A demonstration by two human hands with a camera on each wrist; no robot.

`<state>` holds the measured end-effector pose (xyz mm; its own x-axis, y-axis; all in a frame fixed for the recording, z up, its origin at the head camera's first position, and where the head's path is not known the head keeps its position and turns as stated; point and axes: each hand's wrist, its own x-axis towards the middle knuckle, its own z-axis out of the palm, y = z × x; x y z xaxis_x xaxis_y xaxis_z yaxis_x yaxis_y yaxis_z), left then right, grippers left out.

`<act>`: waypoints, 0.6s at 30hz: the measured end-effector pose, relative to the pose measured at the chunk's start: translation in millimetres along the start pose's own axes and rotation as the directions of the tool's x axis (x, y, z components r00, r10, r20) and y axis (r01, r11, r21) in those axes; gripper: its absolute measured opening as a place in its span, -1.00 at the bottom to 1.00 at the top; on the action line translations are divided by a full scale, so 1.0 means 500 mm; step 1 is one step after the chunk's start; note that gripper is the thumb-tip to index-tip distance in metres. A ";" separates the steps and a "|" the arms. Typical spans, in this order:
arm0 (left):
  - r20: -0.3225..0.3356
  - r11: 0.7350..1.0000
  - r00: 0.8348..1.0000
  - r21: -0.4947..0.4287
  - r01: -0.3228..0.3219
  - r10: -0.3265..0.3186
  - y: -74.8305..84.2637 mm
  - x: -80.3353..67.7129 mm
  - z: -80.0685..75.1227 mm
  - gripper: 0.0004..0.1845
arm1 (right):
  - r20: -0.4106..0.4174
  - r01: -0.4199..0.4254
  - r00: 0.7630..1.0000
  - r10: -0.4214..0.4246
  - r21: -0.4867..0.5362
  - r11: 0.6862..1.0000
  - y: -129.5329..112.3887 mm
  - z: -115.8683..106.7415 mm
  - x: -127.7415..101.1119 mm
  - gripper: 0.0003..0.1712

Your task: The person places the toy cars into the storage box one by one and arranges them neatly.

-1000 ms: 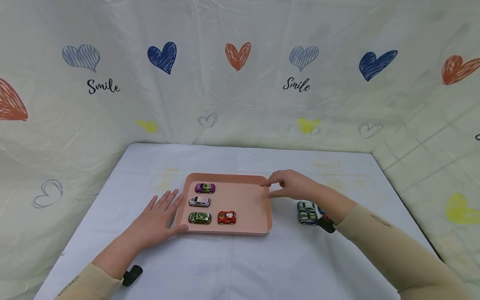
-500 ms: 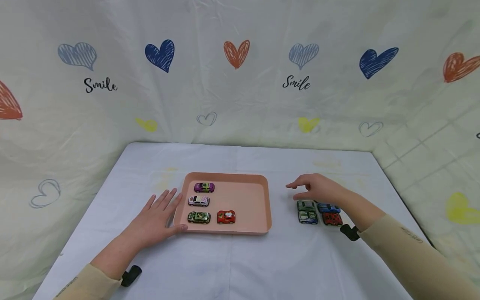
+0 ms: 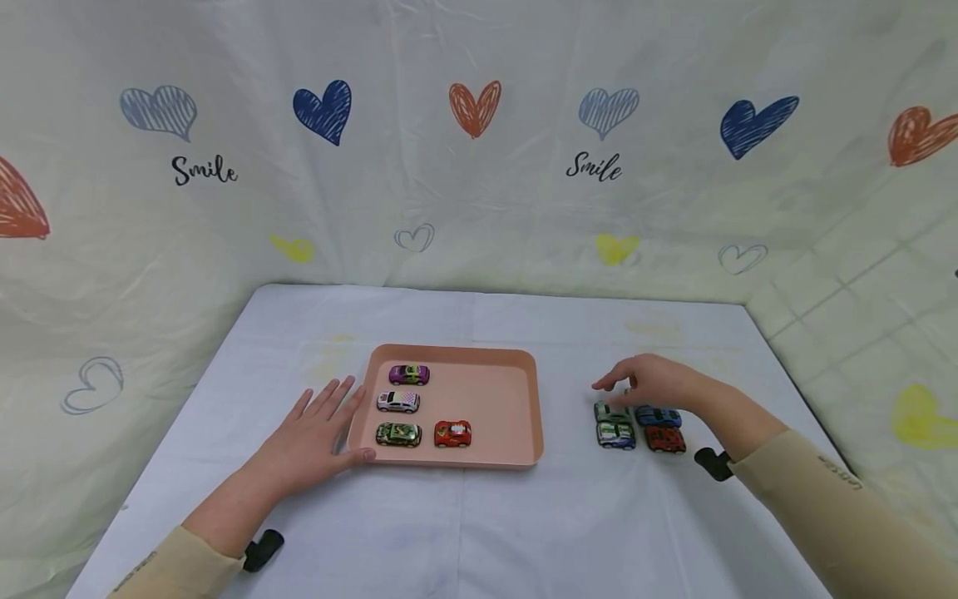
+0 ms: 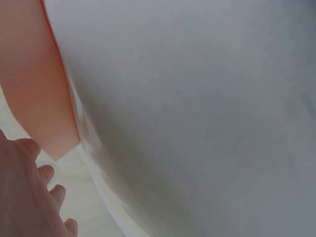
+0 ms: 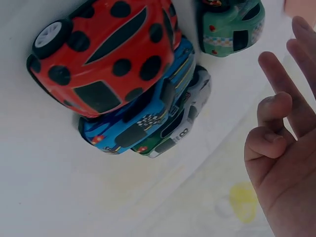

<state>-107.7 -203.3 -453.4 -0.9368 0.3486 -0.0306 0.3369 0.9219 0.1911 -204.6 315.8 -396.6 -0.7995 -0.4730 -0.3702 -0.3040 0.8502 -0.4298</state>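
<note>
Right hand (image 3: 659, 381) is hovering, fingers loose and holding nothing, over four toy cars (image 3: 639, 425) right of the pink tray (image 3: 500, 462) — left hand (image 3: 314, 437) is lying flat, bracing the tray's edge — likely picking next, needing a pinch on one car.

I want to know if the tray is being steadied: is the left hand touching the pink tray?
Touching. The head view shows the left hand flat on the table, its thumb against the pink tray's near left corner.
</note>
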 end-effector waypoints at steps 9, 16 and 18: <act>0.023 1.000 1.000 0.019 0.008 -0.009 0.002 -0.001 -0.009 0.12 | 0.090 -0.044 0.995 0.040 0.049 0.998 0.009 0.011 0.002 -0.64; 0.027 1.000 1.000 0.017 0.011 -0.012 0.005 -0.002 -0.010 0.12 | 0.103 -0.059 0.993 0.055 0.028 0.998 0.017 0.019 0.008 -0.62; 0.027 1.000 1.000 0.015 0.015 -0.015 0.005 -0.002 -0.010 0.13 | 0.101 -0.053 0.994 0.051 0.021 0.998 0.018 0.021 0.009 -0.62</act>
<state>-106.5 -202.1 -448.0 -0.9388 0.3392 -0.0600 0.3246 0.9294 0.1757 -205.4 318.9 -410.9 -0.7573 -0.4503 -0.4729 -0.2500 0.8690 -0.4271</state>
